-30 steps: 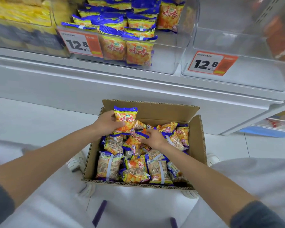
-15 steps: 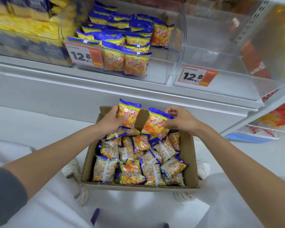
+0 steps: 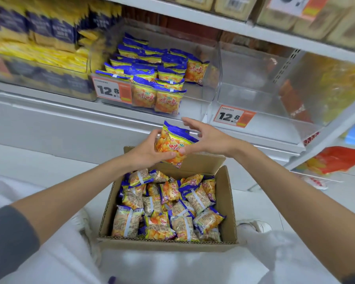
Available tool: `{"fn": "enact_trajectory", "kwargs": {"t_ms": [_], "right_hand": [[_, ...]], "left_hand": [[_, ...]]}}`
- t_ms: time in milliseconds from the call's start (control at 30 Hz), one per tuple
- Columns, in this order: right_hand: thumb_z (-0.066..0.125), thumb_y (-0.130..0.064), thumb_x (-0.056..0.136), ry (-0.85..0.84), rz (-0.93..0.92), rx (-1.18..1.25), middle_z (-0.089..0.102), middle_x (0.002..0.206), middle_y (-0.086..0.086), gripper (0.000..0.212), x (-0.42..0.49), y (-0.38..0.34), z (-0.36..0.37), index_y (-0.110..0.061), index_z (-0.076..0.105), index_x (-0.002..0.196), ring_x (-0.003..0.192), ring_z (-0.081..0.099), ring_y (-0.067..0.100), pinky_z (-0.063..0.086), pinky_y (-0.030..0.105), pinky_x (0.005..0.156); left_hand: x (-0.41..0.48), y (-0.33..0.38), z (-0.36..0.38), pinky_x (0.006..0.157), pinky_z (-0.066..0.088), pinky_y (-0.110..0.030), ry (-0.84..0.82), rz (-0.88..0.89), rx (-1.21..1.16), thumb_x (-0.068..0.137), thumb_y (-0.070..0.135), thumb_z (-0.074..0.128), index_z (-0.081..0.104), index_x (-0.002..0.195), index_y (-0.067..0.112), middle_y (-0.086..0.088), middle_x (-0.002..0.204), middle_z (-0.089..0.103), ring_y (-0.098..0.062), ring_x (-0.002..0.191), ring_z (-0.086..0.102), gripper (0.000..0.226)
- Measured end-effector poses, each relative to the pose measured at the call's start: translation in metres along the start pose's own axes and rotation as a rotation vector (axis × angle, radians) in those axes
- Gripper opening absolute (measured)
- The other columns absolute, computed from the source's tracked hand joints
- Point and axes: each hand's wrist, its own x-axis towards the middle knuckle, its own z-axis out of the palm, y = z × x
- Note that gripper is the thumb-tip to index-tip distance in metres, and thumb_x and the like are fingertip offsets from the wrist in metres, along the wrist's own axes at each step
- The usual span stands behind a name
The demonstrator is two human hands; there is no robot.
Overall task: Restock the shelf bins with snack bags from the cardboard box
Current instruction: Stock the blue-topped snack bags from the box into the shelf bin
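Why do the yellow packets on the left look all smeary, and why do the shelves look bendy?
Head view: the yellow packets at the left edge are motion-blurred, while the snack bag in the left hand looks sharper; head view again, the shelf edge slants and curves because of the wide-angle lens; the clear bin carries pale glare.

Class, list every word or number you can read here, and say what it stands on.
"12.8": left price tag, on the stocked bin.
"12.8": right price tag, on the neighbouring clear bin.
"味味": snack bags in the stocked bin.
Tags' small print, the top shelf tag and the boxed bags: too blurred or small to read.
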Motion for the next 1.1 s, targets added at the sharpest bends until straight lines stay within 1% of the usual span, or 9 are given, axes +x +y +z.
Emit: {"fn": "enact_trajectory", "kwargs": {"t_ms": [133, 267, 433, 567, 733, 800, 900, 1000, 1100], "right_hand": [[0.083, -0.026, 0.074, -0.142, -0.002, -0.121, 0.042, 0.142, -0.006, 0.098, 0.006, -0.034, -0.022, -0.032, 0.023, 0.151, 0.122, 0.047, 0.007, 0.046, 0.017, 0.092], [0.086, -0.025, 0.071, -0.135, -0.031, -0.27, 0.055, 0.126, -0.004, 0.08, 0.012, -0.069, -0.046, -0.024, 0.041, 0.138, 0.112, 0.057, 0.013, 0.053, 0.034, 0.095], [0.085, -0.011, 0.069, 0.059, -0.132, -0.284, 0.061, 0.115, 0.002, 0.065, 0.017, -0.093, -0.079, -0.015, 0.047, 0.122, 0.1, 0.064, 0.015, 0.056, 0.03, 0.084], [0.082, -0.002, 0.067, 0.304, -0.211, -0.216, 0.066, 0.104, 0.005, 0.061, 0.034, -0.088, -0.116, -0.01, 0.047, 0.117, 0.088, 0.064, 0.016, 0.054, 0.029, 0.08], [0.082, -0.018, 0.065, 0.465, -0.13, -0.584, 0.062, 0.102, 0.002, 0.064, 0.079, -0.067, -0.144, -0.013, 0.049, 0.12, 0.091, 0.06, 0.023, 0.047, 0.03, 0.078], [0.08, -0.022, 0.067, 0.427, -0.07, -0.711, 0.064, 0.101, 0.004, 0.059, 0.099, -0.062, -0.149, -0.017, 0.051, 0.118, 0.089, 0.06, 0.024, 0.045, 0.029, 0.076], [0.078, -0.035, 0.063, 0.357, 0.002, -0.806, 0.058, 0.111, -0.002, 0.071, 0.13, -0.061, -0.16, -0.024, 0.046, 0.125, 0.098, 0.057, 0.021, 0.048, 0.034, 0.089], [0.082, -0.027, 0.063, 0.242, 0.04, -0.895, 0.059, 0.102, -0.005, 0.052, 0.166, -0.064, -0.174, -0.025, 0.048, 0.103, 0.093, 0.057, 0.017, 0.048, 0.029, 0.079], [0.085, -0.028, 0.062, 0.108, 0.118, -0.976, 0.062, 0.101, -0.003, 0.057, 0.194, -0.053, -0.176, -0.019, 0.05, 0.106, 0.091, 0.061, 0.019, 0.052, 0.031, 0.076]], "left_hand": [[-0.001, 0.029, -0.017, 0.072, 0.053, -0.014, -0.079, 0.084, 0.047, 0.084, 0.021, 0.072, 0.027, 0.142, 0.023, 0.012, 0.116, 0.055, -0.002, 0.1, 0.062, 0.074], [0.01, 0.064, -0.043, 0.086, 0.054, -0.022, -0.118, 0.102, 0.146, 0.076, 0.035, 0.075, 0.021, 0.146, 0.022, 0.001, 0.139, 0.046, -0.008, 0.116, 0.056, 0.089], [0.034, 0.111, -0.064, 0.069, 0.048, -0.006, -0.059, 0.219, 0.245, 0.083, 0.027, 0.074, 0.019, 0.149, 0.025, 0.019, 0.116, 0.043, 0.007, 0.095, 0.054, 0.086], [0.072, 0.117, -0.093, 0.093, 0.042, -0.021, 0.12, 0.338, 0.277, 0.069, 0.049, 0.08, 0.031, 0.146, 0.031, 0.002, 0.139, 0.046, -0.01, 0.124, 0.048, 0.094], [0.147, 0.114, -0.132, 0.092, 0.044, -0.028, 0.237, 0.293, 0.53, 0.085, 0.031, 0.074, 0.033, 0.148, 0.025, -0.005, 0.147, 0.043, -0.019, 0.13, 0.047, 0.076], [0.178, 0.117, -0.133, 0.102, 0.04, -0.032, 0.268, 0.257, 0.7, 0.092, 0.041, 0.062, 0.031, 0.151, 0.026, -0.008, 0.15, 0.041, -0.026, 0.133, 0.042, 0.068], [0.213, 0.114, -0.123, 0.118, 0.013, -0.041, 0.23, 0.16, 0.972, 0.094, 0.064, 0.038, 0.02, 0.154, 0.03, 0.003, 0.163, 0.013, -0.02, 0.149, 0.012, 0.071], [0.231, 0.101, -0.123, 0.12, 0.004, -0.047, 0.214, 0.081, 1.058, 0.095, 0.067, 0.024, 0.013, 0.155, 0.028, 0.008, 0.163, 0.002, -0.014, 0.15, 0.002, 0.073], [0.235, 0.096, -0.125, 0.119, 0.002, -0.046, 0.207, 0.087, 1.076, 0.095, 0.068, 0.02, 0.013, 0.155, 0.028, 0.009, 0.163, 0.001, -0.012, 0.15, 0.001, 0.073]]}}
